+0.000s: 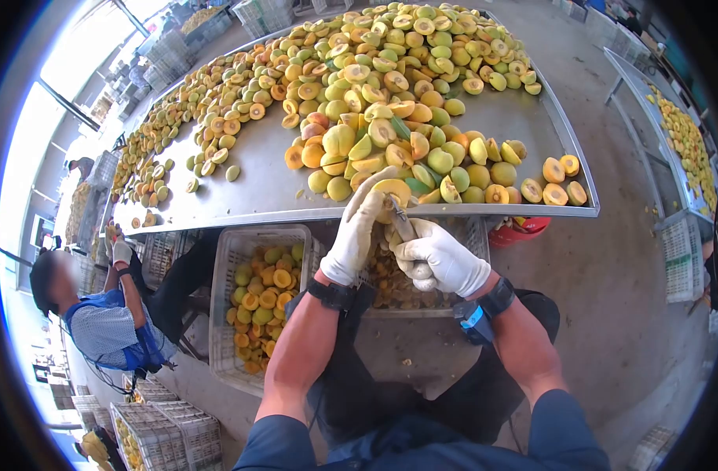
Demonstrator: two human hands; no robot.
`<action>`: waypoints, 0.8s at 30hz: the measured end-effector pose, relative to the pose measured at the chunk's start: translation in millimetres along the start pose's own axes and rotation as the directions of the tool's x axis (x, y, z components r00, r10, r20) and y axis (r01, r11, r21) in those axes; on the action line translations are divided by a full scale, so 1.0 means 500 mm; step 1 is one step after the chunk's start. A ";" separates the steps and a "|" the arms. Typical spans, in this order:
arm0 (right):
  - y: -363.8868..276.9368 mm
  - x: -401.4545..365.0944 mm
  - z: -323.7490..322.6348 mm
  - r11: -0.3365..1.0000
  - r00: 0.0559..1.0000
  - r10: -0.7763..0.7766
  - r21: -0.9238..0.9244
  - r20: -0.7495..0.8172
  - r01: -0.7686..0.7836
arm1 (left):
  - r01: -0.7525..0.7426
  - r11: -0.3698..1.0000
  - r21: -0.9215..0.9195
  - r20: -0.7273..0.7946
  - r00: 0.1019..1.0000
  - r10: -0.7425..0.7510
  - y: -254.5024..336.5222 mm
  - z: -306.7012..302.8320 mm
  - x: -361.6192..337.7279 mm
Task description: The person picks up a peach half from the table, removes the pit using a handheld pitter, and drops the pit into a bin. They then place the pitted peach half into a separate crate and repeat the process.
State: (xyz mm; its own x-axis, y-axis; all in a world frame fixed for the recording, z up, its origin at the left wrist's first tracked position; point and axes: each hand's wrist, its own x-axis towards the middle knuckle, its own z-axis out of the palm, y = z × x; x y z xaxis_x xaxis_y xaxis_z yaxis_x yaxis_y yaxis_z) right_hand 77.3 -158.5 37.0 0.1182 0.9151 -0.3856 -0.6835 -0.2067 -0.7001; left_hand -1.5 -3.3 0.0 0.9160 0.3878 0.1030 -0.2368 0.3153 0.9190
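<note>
My left hand (pixel 357 235), in a white glove, is closed around a yellow peach half (pixel 392 188) at the front edge of the metal table (pixel 257 184). A short metal hand tool (pixel 404 226) sits in the closed grip of my gloved right hand (pixel 440 257). Its tip meets the cut face of the peach half; the exact shape of that tip is hidden. Just beyond my hands, a large heap of whole and halved peaches (pixel 339 141) covers much of the tabletop. Below my hands stands a crate (pixel 410 312) with brownish pits or scraps in it.
A white crate (pixel 217 314) of peach halves stands on the floor at left. Beside it sits a co-worker (pixel 111 322) in a blue apron. A red bucket (pixel 520 229) is under the table's right side. Another fruit-laden table (pixel 673 141) stands far right.
</note>
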 end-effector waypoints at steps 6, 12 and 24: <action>0.006 -0.007 -0.016 0.996 0.993 0.058 0.055 0.100 -0.063 | -0.212 0.841 0.498 0.035 0.974 0.225 -0.011 -0.009 -0.018; 0.017 -0.005 -0.055 0.977 0.949 0.093 0.156 0.301 -0.145 | -0.277 0.820 0.501 0.104 0.960 0.260 -0.010 -0.008 -0.019; 0.049 0.013 -0.084 0.860 0.800 -0.002 0.409 0.599 -0.304 | 0.206 0.978 -0.020 0.146 0.969 -0.201 0.030 -0.006 -0.026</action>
State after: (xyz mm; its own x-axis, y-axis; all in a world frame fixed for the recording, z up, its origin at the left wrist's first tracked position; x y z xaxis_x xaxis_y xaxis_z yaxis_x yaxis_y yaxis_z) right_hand 91.8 -172.0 -7.9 -0.3356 0.9405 0.0533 -0.9187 -0.3142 -0.2394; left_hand -17.8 -1.0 11.1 0.9821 0.1862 -0.0291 -0.0498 0.4055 0.9128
